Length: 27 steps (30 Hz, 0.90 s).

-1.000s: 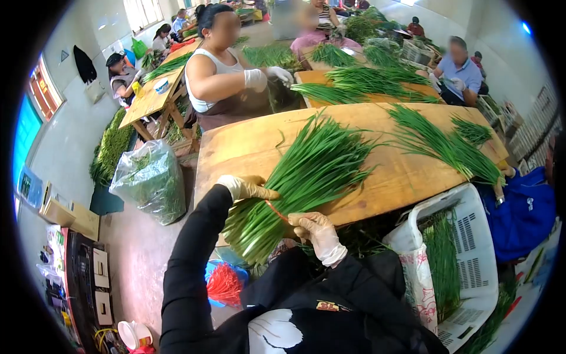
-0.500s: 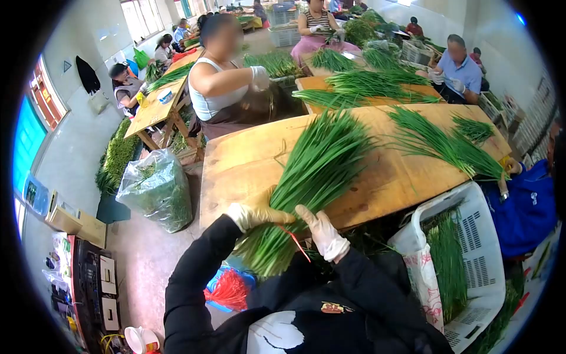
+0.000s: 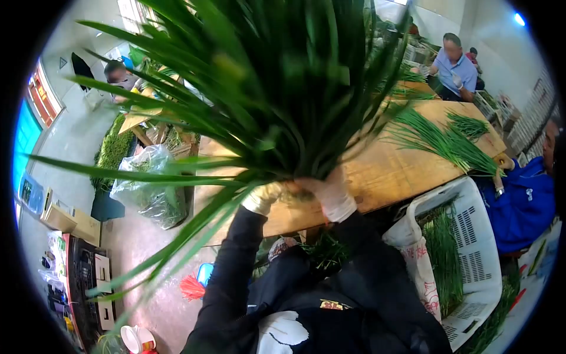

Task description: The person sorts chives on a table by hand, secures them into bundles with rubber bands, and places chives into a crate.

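Note:
A large bunch of long green leaves (image 3: 295, 88) stands upright close to the camera, its tips fanning out over the upper and left view. Both gloved hands hold it near its lower part, over the front edge of the wooden table (image 3: 401, 171). My left hand (image 3: 266, 197) is wrapped round it on the left. My right hand (image 3: 330, 194) grips it from the right, and a bit of red shows by that wrist. Leaves hide some of the fingers. Red strips (image 3: 192, 288) lie beside a blue tray (image 3: 205, 274) below on the left.
More leaves (image 3: 445, 144) lie on the table's right part. A white crate (image 3: 474, 248) holding greens stands at the right, near a person in blue (image 3: 522, 206). A clear plastic bag (image 3: 150, 192) stands left of the table. Another person (image 3: 454, 71) sits behind.
The bunch has been raised from the table and turned upright, nearer the camera. Both hands have moved up with it, and my right hand now wraps round it. Its leaves hide the people behind the table.

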{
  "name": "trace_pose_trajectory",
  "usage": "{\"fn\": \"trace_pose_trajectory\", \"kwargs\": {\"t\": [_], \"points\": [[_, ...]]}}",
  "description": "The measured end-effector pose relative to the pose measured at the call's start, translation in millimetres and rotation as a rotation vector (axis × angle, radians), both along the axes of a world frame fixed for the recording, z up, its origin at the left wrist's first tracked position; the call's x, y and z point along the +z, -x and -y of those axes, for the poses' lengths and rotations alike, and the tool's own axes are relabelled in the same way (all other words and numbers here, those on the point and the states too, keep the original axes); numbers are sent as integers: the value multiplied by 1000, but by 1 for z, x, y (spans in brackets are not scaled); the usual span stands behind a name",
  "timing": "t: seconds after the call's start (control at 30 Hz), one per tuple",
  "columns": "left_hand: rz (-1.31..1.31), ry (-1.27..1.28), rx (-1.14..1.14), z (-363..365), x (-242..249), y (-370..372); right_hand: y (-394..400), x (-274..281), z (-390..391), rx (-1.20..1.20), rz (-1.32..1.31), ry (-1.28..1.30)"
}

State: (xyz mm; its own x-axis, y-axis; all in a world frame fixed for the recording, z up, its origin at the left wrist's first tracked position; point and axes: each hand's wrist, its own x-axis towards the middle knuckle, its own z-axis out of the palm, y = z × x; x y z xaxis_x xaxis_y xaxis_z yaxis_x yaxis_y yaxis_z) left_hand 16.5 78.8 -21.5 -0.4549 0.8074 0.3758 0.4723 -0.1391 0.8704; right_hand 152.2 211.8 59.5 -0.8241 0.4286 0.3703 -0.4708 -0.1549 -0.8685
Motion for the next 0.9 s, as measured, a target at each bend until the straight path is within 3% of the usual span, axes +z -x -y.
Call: {"fn": "trace_pose_trajectory", "kwargs": {"t": [0.03,0.2,0.3,0.4,0.6,0.67,0.7,0.73,0.8,0.87,0.9], "points": [[596,16,-111,-5,-10,-19,-1,-21,1,-28,53,56],[689,-22,-290,22,10,-18,-15,-46,-46,94,-330,47],[692,-27,-314,23,16,-23,-17,-40,-74,126,-149,-137],[672,-56,-219,5,17,-42,2,-77,-65,195,97,-278],[617,-191,-117,-32,56,-46,34,-80,-60,309,48,-257],[581,-286,22,-39,56,-50,34,-79,-61,301,106,-267],[691,-152,63,-32,46,-49,31,-81,-61,284,162,-275],[530,149,156,-34,12,-27,26,-86,-61,247,280,-289],[512,-126,116,-36,-11,-38,31,-111,-67,335,344,-166],[487,-88,44,-32,-22,-32,31,-120,-70,391,302,-237],[425,-61,5,-32,-13,-35,29,-101,-68,421,411,-411]]}}
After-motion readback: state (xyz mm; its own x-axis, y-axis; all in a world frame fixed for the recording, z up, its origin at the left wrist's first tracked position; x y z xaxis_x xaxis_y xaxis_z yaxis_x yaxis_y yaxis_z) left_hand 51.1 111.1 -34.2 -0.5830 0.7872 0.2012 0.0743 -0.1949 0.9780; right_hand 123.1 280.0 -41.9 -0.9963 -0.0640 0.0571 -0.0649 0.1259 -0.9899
